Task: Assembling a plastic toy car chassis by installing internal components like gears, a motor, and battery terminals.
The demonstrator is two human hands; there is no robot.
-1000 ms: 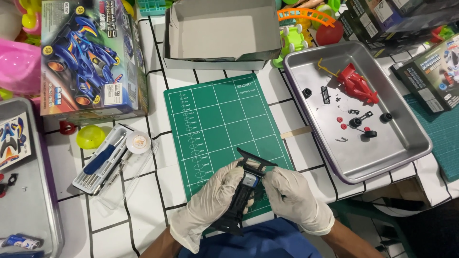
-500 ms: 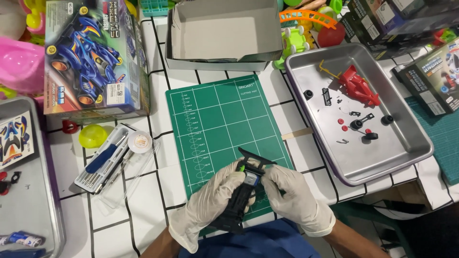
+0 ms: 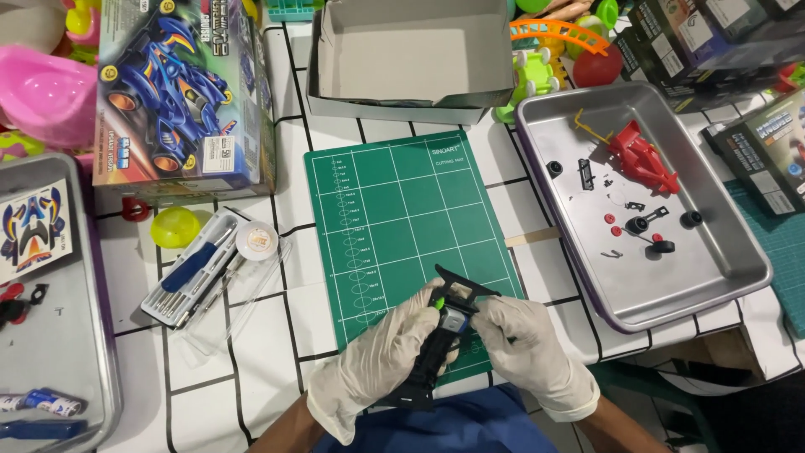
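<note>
Left hand: the left hand (image 3: 381,361), in a pale glove, is wrapped around the lower part of the black toy car frame (image 3: 440,335), grasping it from the left side.
Right hand: the right hand (image 3: 528,348), also gloved, pinches the upper end of the frame, fingertips at its small grey part.
Frame: held just above the near edge of the green cutting mat (image 3: 402,243), tilted, with a small green piece showing at its top.
Mat: lies flat on the white tiled table (image 3: 251,335), mostly bare beyond the hands.
Right of the mat: a metal tray (image 3: 713,268) holding a red car body (image 3: 641,159), black wheels and small red and black parts; a wooden stick (image 3: 532,237) lies between mat and tray.
Left of the mat: a clear case of small tools (image 3: 189,277) with a round white tub (image 3: 256,239) on its corner, and a yellow ball (image 3: 174,226) just beside it.
Behind the mat: an open grey cardboard box (image 3: 411,59); to its left, a toy car kit box (image 3: 180,92) with a blue racer pictured on it.
Far left: a second metal tray (image 3: 96,369) with a sticker sheet (image 3: 33,226).
In the way: nothing lies between the hands and the mat.
</note>
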